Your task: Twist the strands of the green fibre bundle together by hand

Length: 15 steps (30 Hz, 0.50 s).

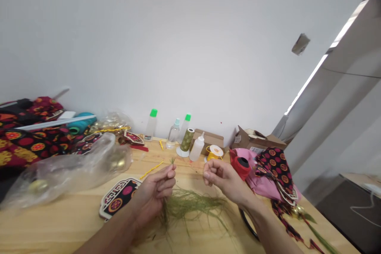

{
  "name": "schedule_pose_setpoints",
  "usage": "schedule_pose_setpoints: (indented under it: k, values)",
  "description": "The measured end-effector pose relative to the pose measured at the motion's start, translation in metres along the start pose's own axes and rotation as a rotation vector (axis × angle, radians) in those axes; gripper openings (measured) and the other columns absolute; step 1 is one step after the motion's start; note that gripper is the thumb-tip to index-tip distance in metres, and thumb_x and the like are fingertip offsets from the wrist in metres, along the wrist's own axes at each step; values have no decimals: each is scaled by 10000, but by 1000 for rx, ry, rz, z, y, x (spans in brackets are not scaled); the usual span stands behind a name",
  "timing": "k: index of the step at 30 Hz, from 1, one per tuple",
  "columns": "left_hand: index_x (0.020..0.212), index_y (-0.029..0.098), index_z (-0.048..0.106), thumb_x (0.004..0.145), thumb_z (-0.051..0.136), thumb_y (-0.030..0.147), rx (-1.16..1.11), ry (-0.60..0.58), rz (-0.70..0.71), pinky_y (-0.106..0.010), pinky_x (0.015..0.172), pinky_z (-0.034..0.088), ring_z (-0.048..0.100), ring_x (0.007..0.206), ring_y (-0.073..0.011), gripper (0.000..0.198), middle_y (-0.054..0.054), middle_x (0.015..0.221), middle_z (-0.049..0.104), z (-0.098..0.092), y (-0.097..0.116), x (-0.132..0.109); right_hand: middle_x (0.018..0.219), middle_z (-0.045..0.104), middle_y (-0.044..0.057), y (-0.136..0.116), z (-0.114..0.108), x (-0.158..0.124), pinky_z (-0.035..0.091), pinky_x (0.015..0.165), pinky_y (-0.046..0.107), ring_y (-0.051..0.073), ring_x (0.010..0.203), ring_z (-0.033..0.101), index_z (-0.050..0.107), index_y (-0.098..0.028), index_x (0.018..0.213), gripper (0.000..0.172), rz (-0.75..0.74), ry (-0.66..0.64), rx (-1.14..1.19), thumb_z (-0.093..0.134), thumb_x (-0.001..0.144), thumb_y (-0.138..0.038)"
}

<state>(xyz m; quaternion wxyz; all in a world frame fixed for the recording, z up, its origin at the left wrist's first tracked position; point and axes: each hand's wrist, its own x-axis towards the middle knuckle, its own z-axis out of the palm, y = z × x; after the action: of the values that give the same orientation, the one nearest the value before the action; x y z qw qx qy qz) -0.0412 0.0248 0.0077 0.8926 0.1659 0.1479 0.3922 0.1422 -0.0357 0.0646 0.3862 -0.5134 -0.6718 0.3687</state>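
My left hand (156, 194) is closed around a bundle of thin green threads (190, 206) that spills loosely onto the wooden table (59, 226), a short tuft sticking up above the fingertips. My right hand (222, 176) is held a little to the right, fingers pinched together; a very fine strand may run between the hands but is too thin to make out. A patterned cloth patch (117, 200) lies just left of my left wrist. A green thread spool (187, 141) stands upright behind the hands.
Along the wall stand clear bottles with green caps (151, 124), a small squeeze bottle (197, 147), a yellow spool (214, 152) and cardboard boxes (256, 141). A clear plastic bag (68, 170) and patterned fabric (26, 143) lie left. Red ribbon roll (241, 165) and pink cloth lie right.
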Motion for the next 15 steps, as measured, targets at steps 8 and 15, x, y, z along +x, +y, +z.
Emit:
schedule_pose_setpoints:
  k: [8, 15]
  values:
    - [652, 87, 522, 805, 383, 92, 9, -1, -4, -75, 241, 191, 281, 282, 26, 207, 53, 516, 426, 3, 1, -2, 527, 572, -24, 31, -5, -7, 355, 464, 200, 82, 463, 497, 586, -136, 615, 243, 142, 99, 35, 715, 532, -325]
    - [681, 76, 566, 699, 567, 76, 122, 36, -137, -62, 262, 258, 437, 352, 5, 18, -3, 587, 554, 1, -10, -6, 539, 562, -29, 32, 3, -8, 384, 484, 205, 77, 470, 507, 562, -140, 624, 263, 143, 173, 148, 709, 536, -340]
